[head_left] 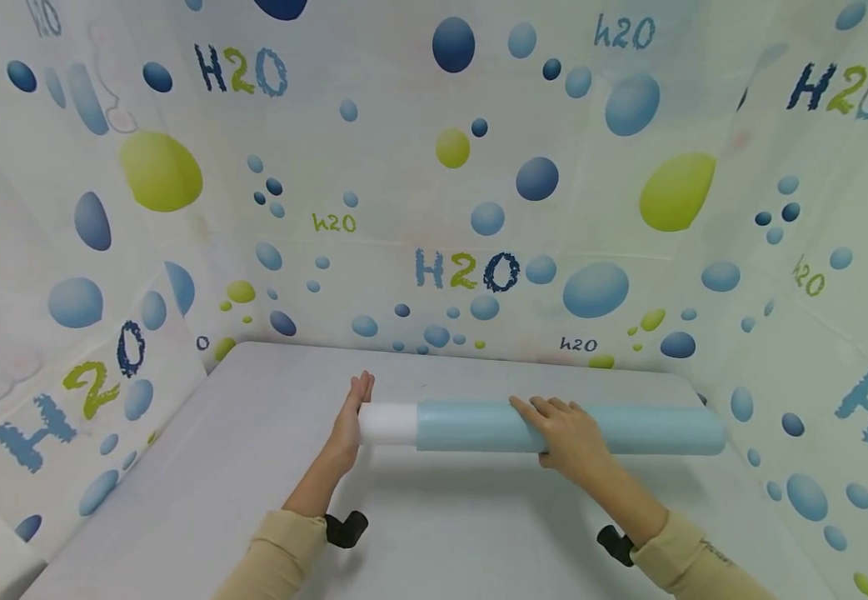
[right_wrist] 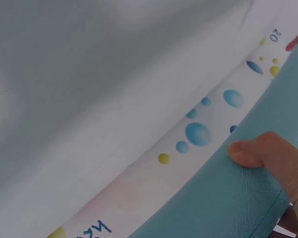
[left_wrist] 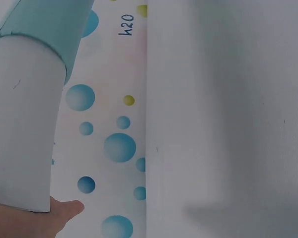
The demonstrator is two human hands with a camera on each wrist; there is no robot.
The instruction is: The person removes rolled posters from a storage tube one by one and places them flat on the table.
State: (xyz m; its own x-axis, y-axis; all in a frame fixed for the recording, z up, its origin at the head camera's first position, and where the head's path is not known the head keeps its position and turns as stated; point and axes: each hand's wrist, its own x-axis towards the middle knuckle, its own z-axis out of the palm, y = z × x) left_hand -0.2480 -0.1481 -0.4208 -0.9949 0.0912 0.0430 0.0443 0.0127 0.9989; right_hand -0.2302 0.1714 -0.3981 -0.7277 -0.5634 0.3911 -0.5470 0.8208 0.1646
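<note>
A long tube lies sideways above the white table, held off its surface. Its left end is a white cylinder. The rest is wrapped in a light blue leathery cover, slightly wrinkled and seamed in the right wrist view. My left hand presses its palm against the white end, fingers pointing up and straight. In the left wrist view, the left hand sits at the white cylinder's end. My right hand grips the blue cover, fingers over the top and thumb on the near side.
The white table spreads below both hands, with the tube's shadow on it. Around it stand white wall sheets printed with blue and green bubbles and H2O lettering. A dark wrist mount sits on each forearm.
</note>
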